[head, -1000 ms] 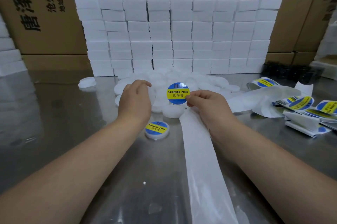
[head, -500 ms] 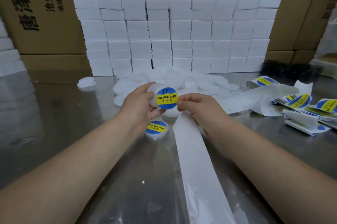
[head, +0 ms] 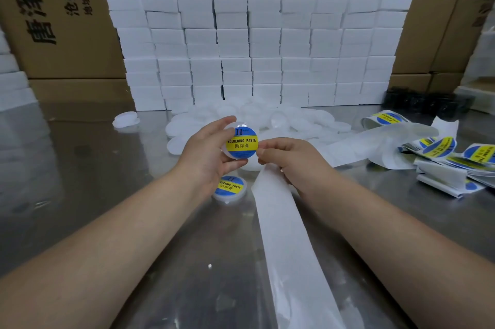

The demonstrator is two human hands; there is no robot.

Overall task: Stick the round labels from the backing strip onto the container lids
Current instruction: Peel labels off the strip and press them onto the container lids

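Raised slightly: lid (head: 236, 158) with label (head: 242, 142) | reflective steel desk (head: 107, 168), white block wall (head: 254, 47), cartons (head: 67, 20) far | label faces camera, yellow band left-right, above desk centre | left grip (head: 206, 152) curled round lid; right grip (head: 292, 160) pinches label's right edge

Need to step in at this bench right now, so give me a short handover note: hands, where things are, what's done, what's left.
Left hand: grips a lid, face towards you.
Right hand: pinches the right edge of the label lying over that lid; the strip runs out from under this hand towards you.
Done: one labelled lid on the table, below the left hand.
Left: press this label flat, then do the pile of bare lids behind. Unused labels lie on the right.
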